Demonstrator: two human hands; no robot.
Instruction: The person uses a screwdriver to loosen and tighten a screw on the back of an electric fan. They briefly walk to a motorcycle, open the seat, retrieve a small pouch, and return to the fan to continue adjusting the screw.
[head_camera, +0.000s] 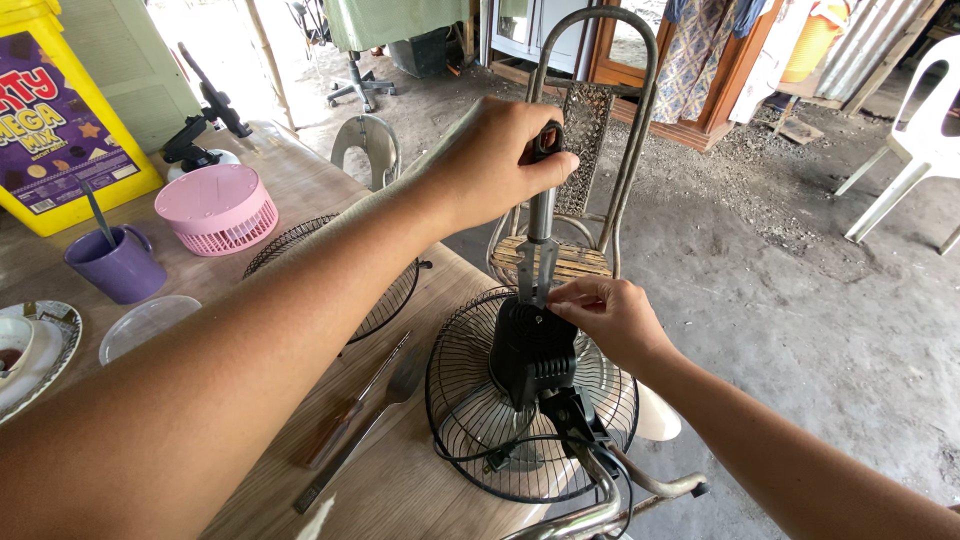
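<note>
**Pliers set on the back of a fan motor**

The left hand (495, 160) is clenched around the black handles of a pair of pliers (541, 225), held upright, nose down on top of the black motor housing (532, 345). The right hand (610, 318) pinches with fingertips at the same spot, just beside the plier nose; what it pinches is too small to tell. The step looks like working a small fastener or part on the housing; the next move likely calls for steady squeeze and a straight pull or twist. Under the housing lies the wire fan guard (470, 420) on the wooden table (400, 490). Left of the housing lie a knife (355, 405), a second grille (385, 300) and a pink fan part (217, 208).
</note>
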